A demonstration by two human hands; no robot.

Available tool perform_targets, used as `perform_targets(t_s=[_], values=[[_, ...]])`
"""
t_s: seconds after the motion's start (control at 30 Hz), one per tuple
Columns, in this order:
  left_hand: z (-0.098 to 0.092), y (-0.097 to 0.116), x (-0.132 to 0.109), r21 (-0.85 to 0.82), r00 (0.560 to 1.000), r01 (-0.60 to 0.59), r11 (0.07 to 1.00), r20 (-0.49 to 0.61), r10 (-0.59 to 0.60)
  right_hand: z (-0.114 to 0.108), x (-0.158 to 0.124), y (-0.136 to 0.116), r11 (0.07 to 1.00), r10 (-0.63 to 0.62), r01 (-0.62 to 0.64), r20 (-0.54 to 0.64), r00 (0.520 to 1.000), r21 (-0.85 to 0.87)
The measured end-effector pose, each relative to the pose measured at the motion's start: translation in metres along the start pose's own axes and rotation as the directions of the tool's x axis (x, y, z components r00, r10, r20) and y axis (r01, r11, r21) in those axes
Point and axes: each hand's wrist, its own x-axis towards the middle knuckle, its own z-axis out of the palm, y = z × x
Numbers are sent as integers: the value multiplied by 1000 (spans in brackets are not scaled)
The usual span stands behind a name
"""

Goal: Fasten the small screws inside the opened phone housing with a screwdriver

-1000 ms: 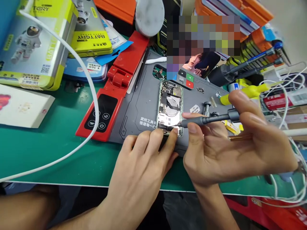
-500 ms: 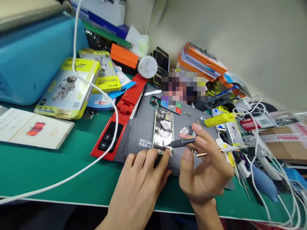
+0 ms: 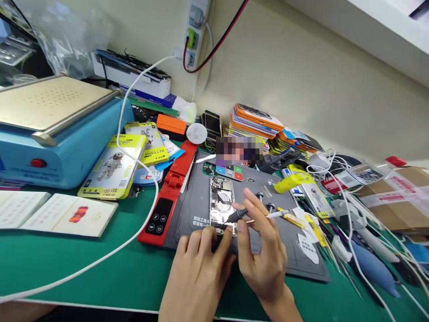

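Observation:
An opened phone (image 3: 221,201) with its insides showing lies on a dark grey work mat (image 3: 197,210). My left hand (image 3: 197,268) rests fingers-down on the phone's near end, pressing it to the mat. My right hand (image 3: 263,250) pinches a slim dark screwdriver (image 3: 236,216) between thumb and fingers, its tip at the phone's lower edge. A thin copper-coloured tool (image 3: 258,219) also sticks out of my right hand's fingers.
A red hinged device (image 3: 167,203) lies left of the mat, crossed by a white cable (image 3: 134,147). A blue machine (image 3: 50,134) stands far left, yellow battery boxes (image 3: 114,172) beside it. Tools, a yellow handle (image 3: 293,182) and tangled cables crowd the right side.
The view has pulled back and tilted up, showing the wall, the power strip and the blue machine. Both hands stay at the phone, the screwdriver tip still at its lower edge.

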Motion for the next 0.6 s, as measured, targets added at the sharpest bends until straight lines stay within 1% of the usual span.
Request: perform_targets(t_s=[0.07,0.17,0.2,0.27,0.37,0.5,0.6], values=[[1,2,1,-3,1000,17,1000,-20,-17,2,1,0,999,-13,11,-34,999,-35],[5,3,4,-5,996,33,999,-89,-33,4,1,3,993,-16,7,-78,997,-114],[6,2,5,1,993,36,999,-110,-36,5,1,4,992,-16,5,-90,996,-124],[9,1,6,22,990,29,999,-140,-25,6,0,6,995,21,-31,-101,995,-92],[9,-1,8,46,989,8,999,-147,-1,6,0,3,991,94,-105,-115,989,-87],[4,-1,9,39,989,-8,999,-148,14,7,2,-3,978,124,-147,-156,980,-147],[2,-2,10,37,988,-8,999,-152,14,10,-2,4,980,124,-149,-181,976,-132]])
